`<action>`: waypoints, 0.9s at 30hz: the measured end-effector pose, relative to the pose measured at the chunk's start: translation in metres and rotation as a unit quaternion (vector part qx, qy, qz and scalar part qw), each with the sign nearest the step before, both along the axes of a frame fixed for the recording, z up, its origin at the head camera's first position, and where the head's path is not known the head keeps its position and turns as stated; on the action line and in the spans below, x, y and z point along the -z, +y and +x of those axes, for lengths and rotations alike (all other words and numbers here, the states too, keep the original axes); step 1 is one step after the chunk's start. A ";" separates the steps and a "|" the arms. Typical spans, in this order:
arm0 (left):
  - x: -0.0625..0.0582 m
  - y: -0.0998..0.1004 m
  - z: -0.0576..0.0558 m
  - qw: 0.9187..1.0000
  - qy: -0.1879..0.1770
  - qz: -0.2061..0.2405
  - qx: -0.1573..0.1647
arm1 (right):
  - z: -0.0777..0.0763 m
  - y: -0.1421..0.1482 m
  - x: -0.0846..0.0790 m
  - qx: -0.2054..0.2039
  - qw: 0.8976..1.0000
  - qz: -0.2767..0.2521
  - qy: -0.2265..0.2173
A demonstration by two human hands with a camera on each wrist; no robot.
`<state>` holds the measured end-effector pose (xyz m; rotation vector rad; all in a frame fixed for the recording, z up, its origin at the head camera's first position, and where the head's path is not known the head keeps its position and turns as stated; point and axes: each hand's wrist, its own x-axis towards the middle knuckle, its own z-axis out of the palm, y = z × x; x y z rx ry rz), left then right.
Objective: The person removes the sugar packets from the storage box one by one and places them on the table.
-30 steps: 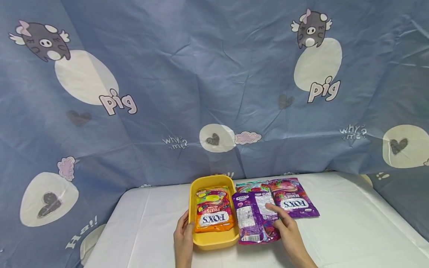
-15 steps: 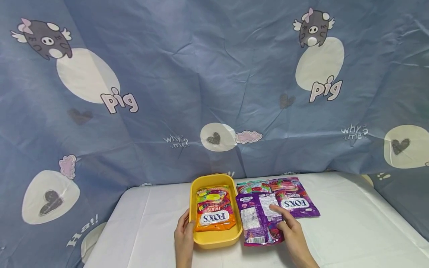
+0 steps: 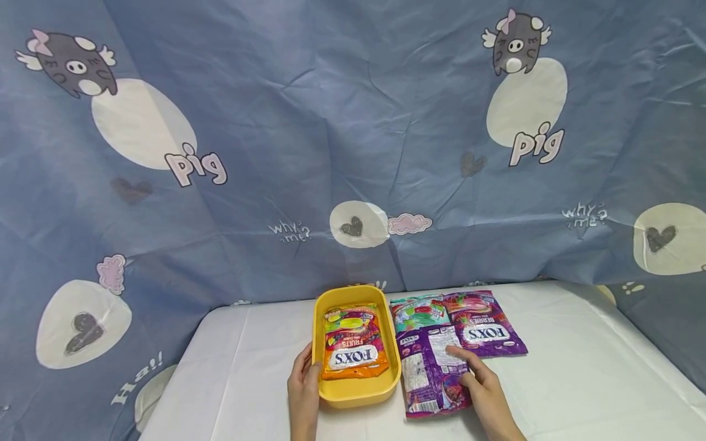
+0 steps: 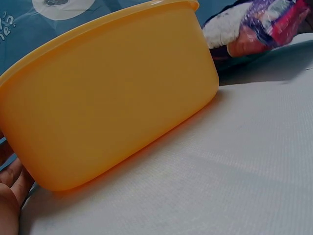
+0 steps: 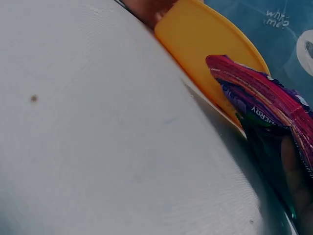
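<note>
I have the purple packet (image 3: 419,370) grasped near its right edge by the right hand (image 3: 488,392), back panel up, forefinger laid over it; in the right wrist view a finger shows on its underside. The packet stretches leftward from those fingers, its near end raised over the white cloth (image 3: 579,367) — I see a shadow beneath — while its far end covers the near part of the green packet (image 3: 420,312); whether the two touch I can't tell. Just beyond the purple packet's free side stands the yellow tub (image 3: 358,402), gripped by the left hand (image 3: 303,389), thumb at the rim and fingers along the outer wall. Inside, across from that thumb, lies the orange packet (image 3: 353,340), free of the fingers. Past the right fingertips, to the right of the green packet, the Berries packet (image 3: 485,321) lies flat and untouched. I judge the step in hand to be handling one packet beside a steadied tub — lifting or laying down, I can't say. To my mind the next move calls for a firm edge grip, since the limp foil may sag away from the fingers or drag the packet beyond
</note>
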<state>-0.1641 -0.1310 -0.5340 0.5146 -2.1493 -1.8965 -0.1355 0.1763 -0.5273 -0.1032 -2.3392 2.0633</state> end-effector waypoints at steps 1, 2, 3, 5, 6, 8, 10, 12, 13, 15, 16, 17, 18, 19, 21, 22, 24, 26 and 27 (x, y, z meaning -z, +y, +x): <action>0.000 0.000 0.000 1.000 0.001 0.001 0.000 | 0.000 0.000 0.001 0.000 1.000 0.000 -0.003; 0.000 0.000 0.001 1.000 0.004 0.000 0.000 | 0.000 0.000 0.002 0.000 1.000 0.003 -0.005; 0.000 0.000 0.001 1.000 0.006 0.000 0.000 | 0.001 0.000 0.002 -0.001 1.000 0.006 -0.006; 0.001 0.000 0.001 1.000 0.010 -0.002 0.001 | 0.001 0.000 0.003 0.001 1.000 0.024 -0.009; 0.001 0.000 0.002 1.000 0.013 -0.001 0.001 | 0.002 0.000 0.004 0.001 0.999 0.036 -0.009; 0.002 -0.001 0.002 1.000 0.011 -0.003 -0.001 | 0.003 0.000 0.005 0.001 0.998 0.067 -0.008; 0.003 -0.001 0.002 1.000 0.009 -0.004 -0.001 | 0.005 0.000 0.007 0.004 0.995 0.098 -0.012; 0.003 -0.001 0.002 1.000 0.002 -0.004 -0.003 | 0.007 0.000 0.009 0.000 0.993 0.121 -0.008; 0.004 -0.001 0.003 1.000 -0.002 -0.006 -0.004 | 0.009 0.000 0.011 0.000 0.991 0.133 -0.006; 0.004 -0.001 0.003 1.000 -0.005 -0.003 -0.004 | 0.011 0.000 0.013 0.002 0.987 0.159 0.005; 0.004 -0.001 0.003 1.000 -0.006 -0.002 -0.003 | 0.012 0.001 0.014 0.002 0.985 0.171 0.013; 0.004 -0.001 0.003 1.000 -0.006 -0.001 -0.003 | 0.013 0.001 0.015 0.001 0.983 0.180 0.023; 0.004 -0.001 0.003 1.000 -0.004 0.000 -0.002 | 0.014 0.002 0.016 0.002 0.982 0.185 0.034; 0.004 -0.001 0.003 1.000 -0.001 0.000 -0.001 | 0.014 0.002 0.016 0.001 0.981 0.190 0.039; 0.004 -0.002 0.002 1.000 0.004 0.001 -0.001 | 0.013 0.004 0.018 -0.006 0.980 0.193 0.048; 0.003 -0.002 0.002 1.000 0.007 0.003 0.000 | 0.012 0.004 0.018 -0.011 0.981 0.188 0.050; 0.003 -0.003 0.001 1.000 0.010 0.009 0.002 | 0.010 0.005 0.018 -0.019 0.981 0.184 0.057; 0.003 -0.003 0.000 1.000 0.010 0.011 0.004 | 0.008 0.005 0.018 -0.023 0.981 0.183 0.057; 0.003 -0.003 0.000 1.000 0.011 0.012 0.004 | 0.007 0.005 0.017 -0.024 0.981 0.183 0.058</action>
